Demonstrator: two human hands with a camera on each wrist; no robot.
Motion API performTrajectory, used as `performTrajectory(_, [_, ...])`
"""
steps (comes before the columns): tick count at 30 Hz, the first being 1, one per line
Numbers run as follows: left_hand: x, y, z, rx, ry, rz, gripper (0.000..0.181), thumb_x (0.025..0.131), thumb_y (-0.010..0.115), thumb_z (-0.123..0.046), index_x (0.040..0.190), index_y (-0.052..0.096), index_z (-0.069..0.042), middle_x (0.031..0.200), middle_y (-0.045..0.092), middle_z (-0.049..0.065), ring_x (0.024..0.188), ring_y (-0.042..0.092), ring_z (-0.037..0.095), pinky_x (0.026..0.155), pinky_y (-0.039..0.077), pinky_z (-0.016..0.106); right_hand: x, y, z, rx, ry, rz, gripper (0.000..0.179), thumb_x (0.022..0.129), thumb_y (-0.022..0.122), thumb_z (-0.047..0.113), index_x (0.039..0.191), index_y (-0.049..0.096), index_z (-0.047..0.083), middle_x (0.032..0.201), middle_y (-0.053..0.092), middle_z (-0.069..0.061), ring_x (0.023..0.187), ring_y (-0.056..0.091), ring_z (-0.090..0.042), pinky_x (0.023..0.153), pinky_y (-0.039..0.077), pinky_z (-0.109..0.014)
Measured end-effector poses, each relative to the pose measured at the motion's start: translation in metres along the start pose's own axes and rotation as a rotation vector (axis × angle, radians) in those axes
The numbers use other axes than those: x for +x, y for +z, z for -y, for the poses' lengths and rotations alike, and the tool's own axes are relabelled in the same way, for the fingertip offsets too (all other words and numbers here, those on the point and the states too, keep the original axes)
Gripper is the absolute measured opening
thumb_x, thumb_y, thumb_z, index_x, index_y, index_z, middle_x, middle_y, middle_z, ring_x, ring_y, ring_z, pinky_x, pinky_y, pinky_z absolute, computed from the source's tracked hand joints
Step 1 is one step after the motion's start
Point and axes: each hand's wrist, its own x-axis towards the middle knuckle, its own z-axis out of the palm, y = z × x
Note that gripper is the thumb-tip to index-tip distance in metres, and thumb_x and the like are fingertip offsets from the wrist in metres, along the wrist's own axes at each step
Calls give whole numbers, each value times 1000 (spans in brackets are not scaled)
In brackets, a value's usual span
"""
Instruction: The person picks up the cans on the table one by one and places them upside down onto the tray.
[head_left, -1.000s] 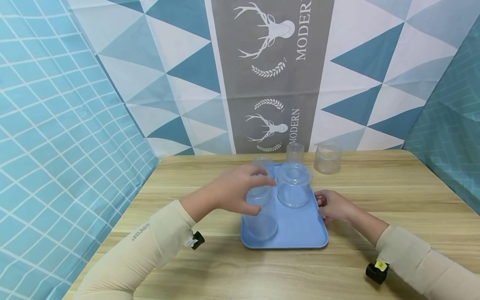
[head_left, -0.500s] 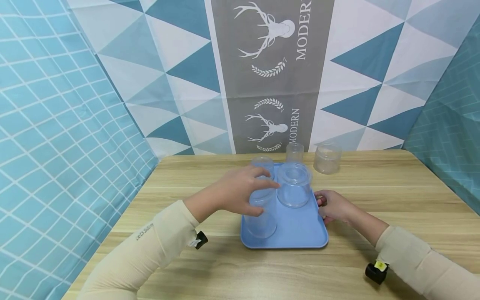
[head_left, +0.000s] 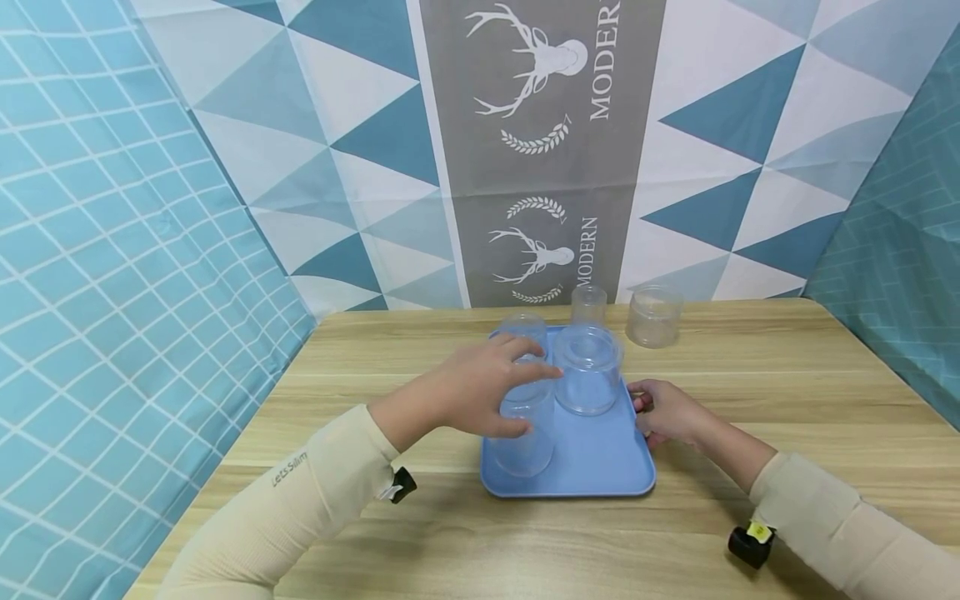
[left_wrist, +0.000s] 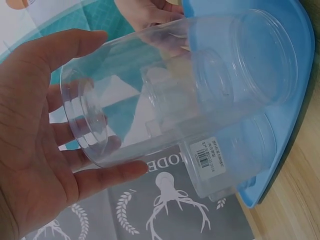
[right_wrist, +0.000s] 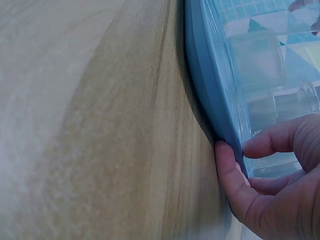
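My left hand (head_left: 480, 387) is around the upper end of a tall clear plastic jar (head_left: 522, 457), thumb on the near side and fingers round the far side. This jar stands at the front left of a blue tray (head_left: 600, 471). In the left wrist view, the fingers show through the jar's clear wall (left_wrist: 150, 65). My right hand (head_left: 671, 410) pinches the tray's right rim, the thumb inside and a finger outside, as the right wrist view shows. A wide clear jar (head_left: 588, 392) and another clear jar (head_left: 522, 327), partly behind my left hand, also stand on the tray.
At the back, a narrow clear jar (head_left: 588, 307) stands near the tray's far edge. To its right, a short clear jar (head_left: 654, 323) sits on the wooden table (head_left: 787, 375). A patterned cloth (head_left: 555, 183) hangs behind the table.
My left hand has shifted slightly to the right, and the tall jar has moved a little with it. The right hand and the tray look unmoved.
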Motion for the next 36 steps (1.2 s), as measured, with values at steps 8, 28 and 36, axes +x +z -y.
performTrajectory(8, [-1, 1, -6, 9, 7, -41, 68, 82, 71, -48, 142, 51, -23, 141, 47, 8, 130, 43, 29, 91, 51, 45, -1, 0, 0, -21, 7, 3, 68, 75, 54, -12, 137, 28, -23, 101, 48, -21, 81, 55, -25, 61, 58, -40])
performTrajectory(28, [11, 7, -36, 150, 148, -379, 40, 86, 70, -36, 119, 64, -15, 121, 61, 6, 108, 59, 22, 86, 53, 33, -5, 0, 1, -14, 28, -67, 59, 83, 59, -7, 134, 36, -22, 104, 51, -23, 80, 62, -23, 65, 58, -39])
performTrajectory(36, [21, 15, -53, 123, 167, -440, 30, 86, 70, -27, 112, 65, -12, 116, 63, 8, 105, 62, 22, 81, 56, 32, -7, -5, -1, 28, 0, -101, 55, 81, 60, -7, 131, 40, -21, 101, 50, -19, 76, 60, -21, 64, 59, -37])
